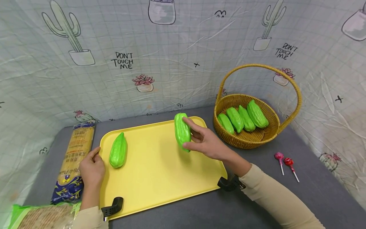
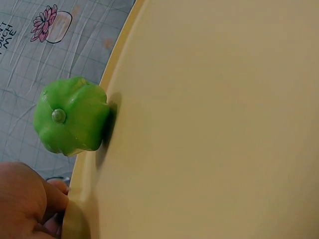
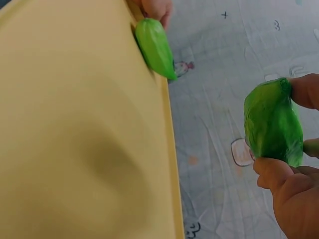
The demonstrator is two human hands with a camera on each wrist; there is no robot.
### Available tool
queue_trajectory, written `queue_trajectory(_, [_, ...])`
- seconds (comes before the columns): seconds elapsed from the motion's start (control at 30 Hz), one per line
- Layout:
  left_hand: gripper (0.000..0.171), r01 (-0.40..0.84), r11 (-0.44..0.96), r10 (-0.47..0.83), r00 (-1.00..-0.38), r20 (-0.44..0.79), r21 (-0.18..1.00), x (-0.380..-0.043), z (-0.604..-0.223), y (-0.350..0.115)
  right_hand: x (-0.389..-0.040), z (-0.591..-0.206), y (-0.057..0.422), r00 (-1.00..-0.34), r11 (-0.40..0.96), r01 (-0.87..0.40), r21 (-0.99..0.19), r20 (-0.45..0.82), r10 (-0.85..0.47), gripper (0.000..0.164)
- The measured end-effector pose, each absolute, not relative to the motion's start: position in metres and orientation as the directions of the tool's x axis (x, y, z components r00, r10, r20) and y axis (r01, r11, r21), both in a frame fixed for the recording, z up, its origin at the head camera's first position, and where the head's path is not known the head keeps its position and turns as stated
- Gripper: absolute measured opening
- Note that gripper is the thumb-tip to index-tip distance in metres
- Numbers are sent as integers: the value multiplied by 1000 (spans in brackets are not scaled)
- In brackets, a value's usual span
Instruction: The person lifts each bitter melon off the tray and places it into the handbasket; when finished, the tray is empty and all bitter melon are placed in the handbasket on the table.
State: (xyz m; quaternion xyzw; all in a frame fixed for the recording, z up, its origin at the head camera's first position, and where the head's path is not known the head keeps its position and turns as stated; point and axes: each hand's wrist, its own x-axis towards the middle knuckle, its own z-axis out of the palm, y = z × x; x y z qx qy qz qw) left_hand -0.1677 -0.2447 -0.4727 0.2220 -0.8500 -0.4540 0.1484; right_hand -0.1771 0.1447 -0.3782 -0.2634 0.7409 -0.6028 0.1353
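Observation:
Above the yellow tray point(image 1: 160, 171), my right hand point(image 1: 210, 143) holds a bright green, ridged bitter melon point(image 1: 182, 132) between thumb and fingers. The right wrist view shows this bitter melon point(image 3: 273, 122) gripped at its ends, with its shadow on the tray. At the tray's left edge my left hand point(image 1: 92, 167) pinches the rim. Close beside it, another bitter melon point(image 1: 118, 151) lies on the tray with its pointed tip away from me. The left wrist view shows the stem end of that bitter melon point(image 2: 72, 117).
Right of the tray stands a tall-handled wicker basket point(image 1: 248, 144) with several bitter melons point(image 1: 244, 117) inside. Two lollipops point(image 1: 288, 162) lie in front of it. On the left are a noodle packet point(image 1: 75, 152) and a green-edged bag point(image 1: 45, 216). A patterned cloth point(image 1: 177, 57) hangs behind.

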Motion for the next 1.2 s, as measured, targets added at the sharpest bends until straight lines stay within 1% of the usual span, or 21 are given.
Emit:
queue_trajectory(0.23, [44,-243,490,-514,-856,52,838,-167,-475,-245,-184,-371,166,-848,199,-230,-953,96,-521,88])
queue_trajectory(0.47, [45,-236,488,-511,-858,56,840,-169,-476,-246,-186,-367,189,-870,216,-201,-955,73,-488,89])
queue_trajectory(0.73, [45,-239,487,-509,-859,50,840,-168,-476,-246,-189,-368,211,-878,247,-221,-943,82,-472,89])
queue_trajectory(0.93, [45,-229,485,-506,-861,57,844,-167,-474,-246,-194,-364,229,-895,309,-227,-924,73,-440,87])
queue_trajectory(1.2, [45,-223,488,-505,-861,65,844,-167,-473,-244,-195,-360,253,-915,365,-194,-910,34,-403,85])
